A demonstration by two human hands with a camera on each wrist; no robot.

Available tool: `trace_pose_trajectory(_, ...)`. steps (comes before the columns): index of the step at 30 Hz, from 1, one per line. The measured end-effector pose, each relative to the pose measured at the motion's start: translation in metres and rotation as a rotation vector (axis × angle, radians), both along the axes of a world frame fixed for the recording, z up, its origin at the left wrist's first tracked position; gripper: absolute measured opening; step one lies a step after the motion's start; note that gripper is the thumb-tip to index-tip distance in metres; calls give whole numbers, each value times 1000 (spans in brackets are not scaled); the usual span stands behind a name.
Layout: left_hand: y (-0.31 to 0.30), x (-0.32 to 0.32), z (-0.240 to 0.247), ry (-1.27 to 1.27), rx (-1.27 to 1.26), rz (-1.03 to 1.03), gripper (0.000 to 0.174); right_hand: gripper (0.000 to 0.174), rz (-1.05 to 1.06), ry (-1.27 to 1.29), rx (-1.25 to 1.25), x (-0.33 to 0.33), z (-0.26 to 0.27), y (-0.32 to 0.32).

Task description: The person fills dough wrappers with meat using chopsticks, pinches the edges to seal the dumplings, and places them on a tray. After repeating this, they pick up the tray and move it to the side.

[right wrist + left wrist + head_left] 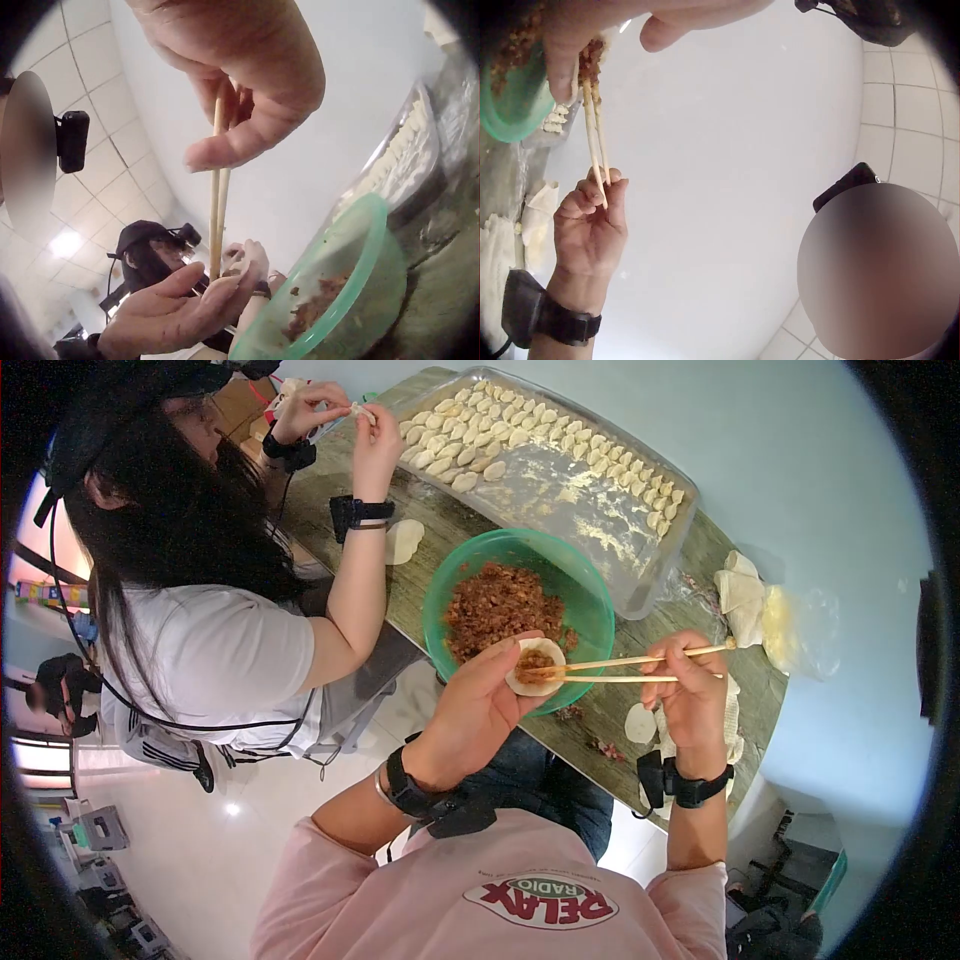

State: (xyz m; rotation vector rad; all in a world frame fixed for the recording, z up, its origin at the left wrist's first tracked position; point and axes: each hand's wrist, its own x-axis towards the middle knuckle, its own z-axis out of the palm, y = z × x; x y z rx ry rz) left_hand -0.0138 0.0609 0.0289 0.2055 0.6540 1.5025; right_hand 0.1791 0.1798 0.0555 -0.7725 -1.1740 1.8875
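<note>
My left hand [470, 715] is palm up beside the green bowl's near rim, carrying a round dumpling wrapper [520, 686] on its fingers. In the right wrist view the thumb stands apart from the wrapper. A lump of brown minced filling [540, 662] sits in the wrapper's middle. My right hand [692, 690] grips a pair of wooden chopsticks [610, 662], their tips at the filling. In the left wrist view, filling [591, 60] shows around those tips. The green bowl [598, 585], holding more minced filling [505, 605], stands behind the wrapper.
A metal tray [640, 595] with rows of dumplings [465, 430] lies at the back. Another person [230, 630] at the left works a small piece of dough with both hands. A loose wrapper [640, 723], a cloth [738, 600] and a plastic bag [800, 630] lie at the right.
</note>
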Motion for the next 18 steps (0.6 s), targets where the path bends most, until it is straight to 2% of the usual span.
trace_pose_trajectory(2,0,1,-1,0,6,-1,39,18,12,-36,16,1,0,0)
trace_pose_trajectory(8,-1,-1,0,4,18,20,40,20,-59,62,-1,7,-3,8)
trace_pose_trajectory(14,-2,-1,0,15,25,11,40,20,5,-8,-48,2,-7,4)
trace_pose_trajectory(18,-4,-3,0,9,32,32,40,20,-58,93,-69,-1,-7,2)
